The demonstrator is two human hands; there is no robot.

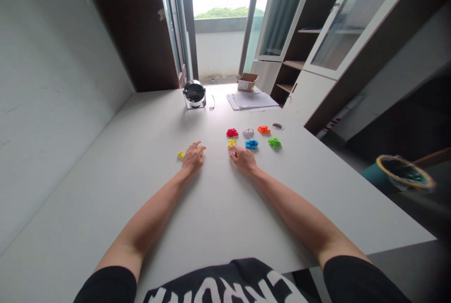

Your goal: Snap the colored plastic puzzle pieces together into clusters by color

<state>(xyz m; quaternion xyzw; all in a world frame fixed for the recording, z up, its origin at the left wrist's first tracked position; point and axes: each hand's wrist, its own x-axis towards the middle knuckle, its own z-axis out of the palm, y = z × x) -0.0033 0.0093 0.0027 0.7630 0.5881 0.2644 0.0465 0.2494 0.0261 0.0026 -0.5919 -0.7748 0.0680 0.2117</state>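
My left hand (193,157) rests over a few small yellow pieces on the white table, its fingers stretched out. One yellow piece (181,154) shows to the left of it, and more yellow peeks out by the fingertips. My right hand (243,159) has its fingers curled at the near edge of a small yellow pile (232,143), seemingly pinching a piece there. Close by lie small piles of red (232,132), whitish (248,131), orange (264,129), blue (251,144) and green (274,143) pieces. Their exact kind is too small to make out.
Toward the window, a round black-and-silver device (194,94) stands on the white table (141,176). Papers (252,100) and an open cardboard box (247,82) are at the back right. A round cable hole (278,126) lies beyond the piles. Off the right edge stands a bin (405,172).
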